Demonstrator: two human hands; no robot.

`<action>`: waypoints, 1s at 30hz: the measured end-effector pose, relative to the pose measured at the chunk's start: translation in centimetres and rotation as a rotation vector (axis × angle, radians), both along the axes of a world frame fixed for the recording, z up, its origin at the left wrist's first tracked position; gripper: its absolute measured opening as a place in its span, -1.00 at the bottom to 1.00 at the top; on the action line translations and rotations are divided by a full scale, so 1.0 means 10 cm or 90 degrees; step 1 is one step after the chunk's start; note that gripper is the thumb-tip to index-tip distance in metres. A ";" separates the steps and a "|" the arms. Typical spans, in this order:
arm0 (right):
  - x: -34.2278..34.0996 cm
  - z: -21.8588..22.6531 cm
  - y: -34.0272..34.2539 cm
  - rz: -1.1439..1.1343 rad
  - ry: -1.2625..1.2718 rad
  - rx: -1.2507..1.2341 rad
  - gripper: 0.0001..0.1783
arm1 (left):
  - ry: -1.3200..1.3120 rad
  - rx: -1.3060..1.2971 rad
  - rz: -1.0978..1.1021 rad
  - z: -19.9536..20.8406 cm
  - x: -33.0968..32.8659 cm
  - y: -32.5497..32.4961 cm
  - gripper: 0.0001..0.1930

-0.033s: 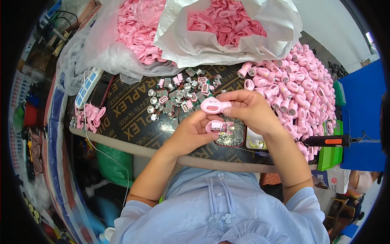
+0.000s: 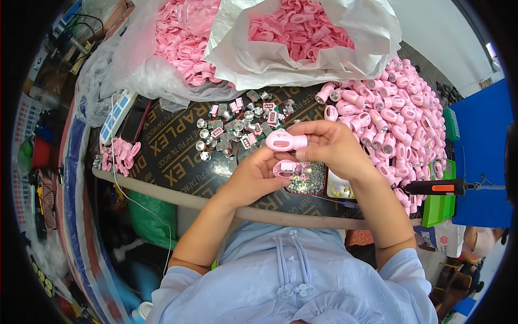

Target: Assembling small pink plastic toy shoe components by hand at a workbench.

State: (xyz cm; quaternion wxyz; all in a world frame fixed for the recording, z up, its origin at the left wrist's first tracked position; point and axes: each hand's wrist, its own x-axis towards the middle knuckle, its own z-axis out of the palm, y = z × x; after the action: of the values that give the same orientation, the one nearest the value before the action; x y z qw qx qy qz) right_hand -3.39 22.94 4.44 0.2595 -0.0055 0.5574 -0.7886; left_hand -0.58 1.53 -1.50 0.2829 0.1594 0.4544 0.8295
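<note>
My left hand (image 2: pixel 259 171) is closed on a pink flashlight half-shell (image 2: pixel 283 168), which has a white insert and a clear, shiny lamp part at its right end. Just above it, my right hand (image 2: pixel 328 144) pinches a second pink half-shell (image 2: pixel 285 141) with an oval slot by its right end. The two halves are apart. Beneath both hands sits a tray of small metal screws (image 2: pixel 307 183), partly covered by the fingers. Beyond my left hand lies a scatter of circuit boards with silvery reflector cups and pink switch parts (image 2: pixel 237 127).
Bags of pink shells (image 2: pixel 302 27) stand at the back. On the right rises a heap of assembled pink flashlights (image 2: pixel 394 113). A black-and-orange electric screwdriver (image 2: pixel 437 187) hangs near a green basket (image 2: pixel 436 208). Left are a power strip (image 2: pixel 117 116), a phone (image 2: pixel 136 120) and small pink parts (image 2: pixel 123 155).
</note>
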 end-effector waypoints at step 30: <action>0.32 -0.05 -0.04 -0.015 0.565 0.399 -0.57 | 0.071 -0.041 0.098 0.04 0.00 -0.10 -0.34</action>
State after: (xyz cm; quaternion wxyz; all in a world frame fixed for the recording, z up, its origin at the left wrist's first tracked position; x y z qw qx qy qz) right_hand -0.15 22.51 3.96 -0.0207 -0.2538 0.8221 -0.5093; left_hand -0.55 0.48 -1.13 0.1976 0.1611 0.5067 0.8235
